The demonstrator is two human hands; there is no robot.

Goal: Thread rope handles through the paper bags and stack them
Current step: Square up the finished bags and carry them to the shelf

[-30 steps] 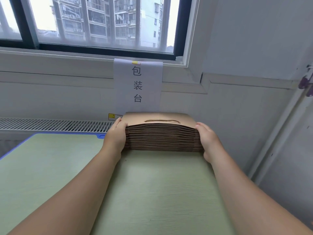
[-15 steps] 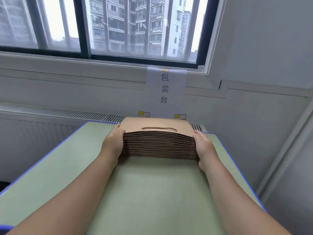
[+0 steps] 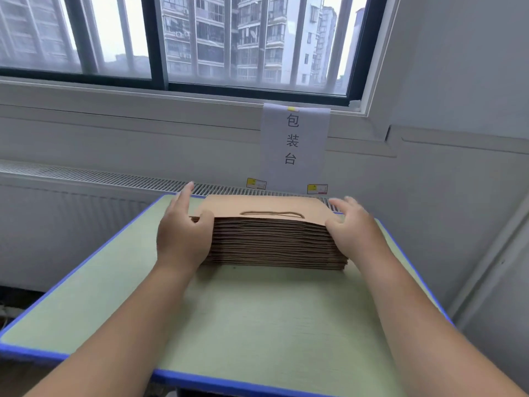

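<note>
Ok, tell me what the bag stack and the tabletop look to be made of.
Bag stack: brown kraft paper, matte; thin layered edges show along its side. Tabletop: probably laminated board, smooth pale green with faint grain, rimmed in blue edging, likely plastic.

Up top, black-framed window [image 3: 156, 41] with bars, grey daylight, apartment blocks [image 3: 249, 38] beyond. Below, white wall [image 3: 458, 90], taped paper sign [image 3: 294, 138], long radiator grille [image 3: 86, 174]. Out front, pale green table [image 3: 272, 325] edged in blue.

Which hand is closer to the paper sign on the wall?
Right. The right hand is at the right end of the bag stack, nearly below the sign; the left hand is at its left end.
</note>
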